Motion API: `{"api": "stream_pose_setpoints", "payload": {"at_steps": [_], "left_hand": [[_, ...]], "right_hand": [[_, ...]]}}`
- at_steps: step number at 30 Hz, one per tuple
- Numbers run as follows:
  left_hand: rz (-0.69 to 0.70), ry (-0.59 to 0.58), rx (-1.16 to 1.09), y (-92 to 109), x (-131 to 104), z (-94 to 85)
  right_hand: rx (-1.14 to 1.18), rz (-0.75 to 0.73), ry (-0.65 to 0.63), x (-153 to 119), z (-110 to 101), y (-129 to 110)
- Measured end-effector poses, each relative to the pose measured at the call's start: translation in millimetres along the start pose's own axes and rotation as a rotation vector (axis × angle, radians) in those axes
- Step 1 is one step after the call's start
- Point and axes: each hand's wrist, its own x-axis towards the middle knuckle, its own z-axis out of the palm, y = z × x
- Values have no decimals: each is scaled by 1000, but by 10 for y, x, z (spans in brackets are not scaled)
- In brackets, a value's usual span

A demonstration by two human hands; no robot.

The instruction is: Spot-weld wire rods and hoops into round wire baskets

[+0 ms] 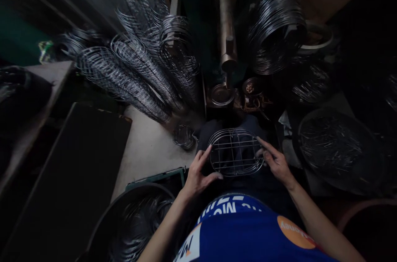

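Observation:
An oval wire rack (pixel 232 148) with a grid of thin bars lies over my lap, held between both hands. My left hand (pixel 197 173) is at its left rim, fingers along the edge and thumb stretched out near the bottom. On the opposite side my right hand (pixel 278 165) grips the right rim, with a finger on top and others partly hidden below. Just beyond the rack stands a machine with a metal arm (pixel 228 26) over a round metal plate (pixel 222 93).
Tall stacks of wire rings (pixel 124 84) lean at the left back, beside a dark panel (pixel 77 171). A wire coil (pixel 277 28) hangs at the upper right. Tubs of metal pieces (pixel 338 144) stand on the right; another tub (pixel 102 225) holds curved wires at lower left.

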Motion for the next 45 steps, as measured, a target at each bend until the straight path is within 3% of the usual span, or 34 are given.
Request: {"api": "stream_pose_setpoints", "payload": {"at_steps": [5,11,17,20,24,29,31,34,36,38,40,42,45], "left_hand": [[52,36,51,96,-37,53],[105,76,124,56,-79,209],[252,45,120,-35,61,211],[287,-16,92,-29,99,124],[346,-114,92,58,163,-135],[330,-141,128,307,604,-392],[316,-258,117,423,894,-383],[279,-581,146,618,1301,-296],[247,-746,198,776,1471,-223],[256,-818,255,935,1536,-157],[322,-821,292,1066,1513,-105],[392,-779,306,1152,1427,-69],[429,-681,342,1190,1252,-56]], "right_hand": [[-90,34,-244,44,-153,-90],[-181,-14,-310,121,-237,-80],[-278,-62,-312,139,-232,-54],[-272,-67,-286,82,-211,-32],[-267,-54,-234,-44,-187,-17],[-246,-45,-227,-117,-203,-45],[-230,-33,-213,-139,-201,-49],[-205,-1,-187,-248,-168,-80],[-185,9,-175,-382,-139,-141],[-141,3,-189,-526,-137,-218],[-69,-11,-222,-635,-215,-252],[-25,-30,-190,-692,-424,-170],[-79,104,141,-678,-989,252]]}}
